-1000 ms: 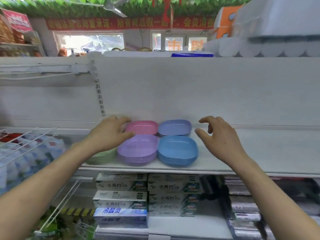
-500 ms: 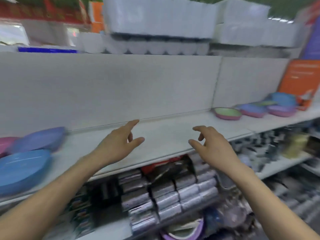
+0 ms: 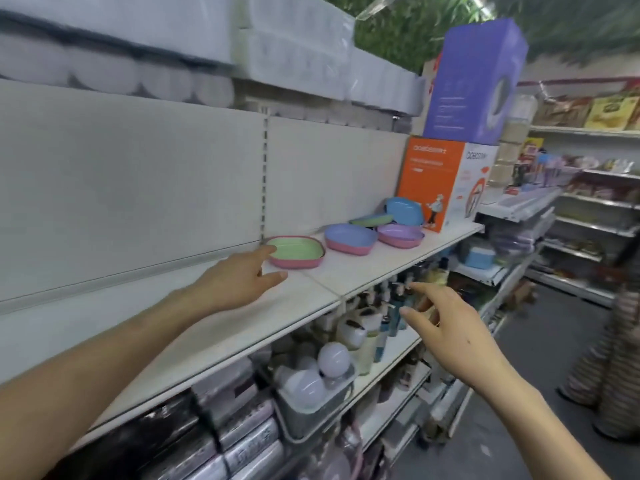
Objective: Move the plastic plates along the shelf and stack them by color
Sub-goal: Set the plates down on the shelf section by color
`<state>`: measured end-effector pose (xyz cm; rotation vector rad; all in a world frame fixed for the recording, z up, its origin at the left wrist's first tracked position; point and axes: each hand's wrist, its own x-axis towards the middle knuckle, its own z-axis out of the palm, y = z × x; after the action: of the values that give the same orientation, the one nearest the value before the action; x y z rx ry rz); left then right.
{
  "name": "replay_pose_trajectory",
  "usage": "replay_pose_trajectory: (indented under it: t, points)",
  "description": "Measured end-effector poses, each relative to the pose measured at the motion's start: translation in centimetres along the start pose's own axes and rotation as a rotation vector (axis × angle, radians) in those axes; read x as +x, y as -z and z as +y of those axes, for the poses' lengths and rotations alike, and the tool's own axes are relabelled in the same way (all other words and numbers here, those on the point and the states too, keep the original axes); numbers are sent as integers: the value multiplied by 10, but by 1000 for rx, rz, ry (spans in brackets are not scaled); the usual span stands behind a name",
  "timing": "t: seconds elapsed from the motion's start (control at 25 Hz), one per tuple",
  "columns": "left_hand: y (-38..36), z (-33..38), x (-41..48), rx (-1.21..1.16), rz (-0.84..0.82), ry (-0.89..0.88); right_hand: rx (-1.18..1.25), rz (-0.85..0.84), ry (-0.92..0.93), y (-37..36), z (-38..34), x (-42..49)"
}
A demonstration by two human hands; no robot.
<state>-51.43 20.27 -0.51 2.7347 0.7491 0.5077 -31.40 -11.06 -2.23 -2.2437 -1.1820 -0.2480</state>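
Mixed plates sit at the right end of the white shelf (image 3: 346,268). A green plate (image 3: 294,247) lies inside a pink one (image 3: 294,263). Beside it a blue-violet plate (image 3: 349,235) rests on another pink plate (image 3: 346,248). Farther right lie a lilac plate (image 3: 400,233), a green plate (image 3: 369,220) and a tilted blue plate (image 3: 405,211). My left hand (image 3: 239,280) reaches over the shelf, its index fingertip at the rim of the nearest green plate, holding nothing. My right hand (image 3: 446,327) hovers in front of the shelf edge, fingers spread, empty.
An orange box (image 3: 433,181) with a purple box (image 3: 474,81) on top stands at the shelf's right end. Paper rolls (image 3: 138,46) fill the shelf above. Bulbs in a basket (image 3: 315,379) and bottles (image 3: 384,317) sit below. An aisle runs at right.
The view has swung right along the shelf, away from the sorted stacks to the mixed plates. Both hands travelled right; my left hand now reaches the nearest green plate.
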Motion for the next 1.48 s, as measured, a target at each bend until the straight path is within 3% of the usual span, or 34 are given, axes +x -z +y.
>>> replay_pose_trajectory:
  t: [0.28,0.56,0.72,1.16,1.36,1.48]
  points:
    - [-18,-14,132,85,-2,209,24,28,31,-5,63,137]
    - [-25,-17,161,263,-110,370,67,-46,121,-46,96,226]
    - [-28,-13,163,118,-132,519,111,-79,223,-60,111,280]
    - [-32,31,143,167,85,738,181,-223,397,-83,148,374]
    - [-33,58,133,573,270,751,150,-298,502,-107,149,403]
    - [-35,67,118,529,389,739,57,-370,545,-122,143,414]
